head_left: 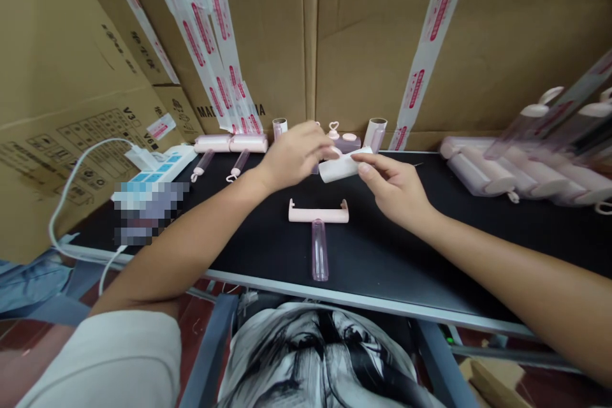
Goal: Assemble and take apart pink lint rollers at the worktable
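In my right hand, a white lint roller refill roll is gripped at its right end between thumb and fingers. My left hand hovers over the roll's left end with fingers curled together. Something small and pale pink seems to be at its fingertips, but I cannot make out what. Below the roll, a pink lint roller frame lies on the black table. Its clear purple handle points toward me.
Several lint rollers are piled at the right. Two more pink rollers lie at the back left, near a power strip with a white cable. An upright roll and heart-topped pieces stand against the cardboard wall.
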Demonstrator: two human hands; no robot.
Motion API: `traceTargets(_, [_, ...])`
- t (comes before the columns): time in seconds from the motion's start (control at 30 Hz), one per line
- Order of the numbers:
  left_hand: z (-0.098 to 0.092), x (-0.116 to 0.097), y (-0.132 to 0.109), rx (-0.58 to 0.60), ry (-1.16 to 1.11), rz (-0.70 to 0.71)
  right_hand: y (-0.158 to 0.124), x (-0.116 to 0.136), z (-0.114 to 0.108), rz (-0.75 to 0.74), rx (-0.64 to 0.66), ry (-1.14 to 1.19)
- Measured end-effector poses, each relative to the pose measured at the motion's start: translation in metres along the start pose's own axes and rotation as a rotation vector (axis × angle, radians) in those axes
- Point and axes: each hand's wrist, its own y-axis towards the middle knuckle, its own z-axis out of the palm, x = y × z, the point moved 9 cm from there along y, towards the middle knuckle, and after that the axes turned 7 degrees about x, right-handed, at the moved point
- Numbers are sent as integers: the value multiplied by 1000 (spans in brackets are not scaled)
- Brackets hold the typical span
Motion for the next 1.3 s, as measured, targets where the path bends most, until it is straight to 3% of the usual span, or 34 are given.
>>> traceTargets(0.1, [-14,56,-12,-102,1,-243,2,-6,0,16,-14,-21])
traceTargets(0.2, [-9,106,-29,-119,-54,-474,1,-2,1,-33,-3,-82])
traceTargets(0.3, [6,127,-40,-108,-107,-517,-1,6,2,-82,14,-134])
traceTargets(0.4, [18,130,-45,-115,-98,-487,-2,9,4,-104,25,-153])
traceTargets(0.53, [29,129,-48,-118,-39,-467,-2,9,4,-116,20,-161])
traceTargets(0.73, [42,127,-47,-26,41,-400,-3,9,4,-125,24,-171])
traceTargets(0.87, [41,124,-47,21,114,-380,-3,11,4,-131,29,-172])
traceTargets(0.97, [28,117,-46,-9,120,-356,-3,11,4,-137,27,-170])
traceTargets(1.1, [4,89,-37,-86,-18,-284,-4,10,6,-154,42,-168])
traceTargets(1.17, [7,66,-30,2,-140,-263,-5,12,9,-184,78,-155])
traceTargets(1.3, [32,1,-18,254,-230,-123,-12,29,20,-337,182,-152])
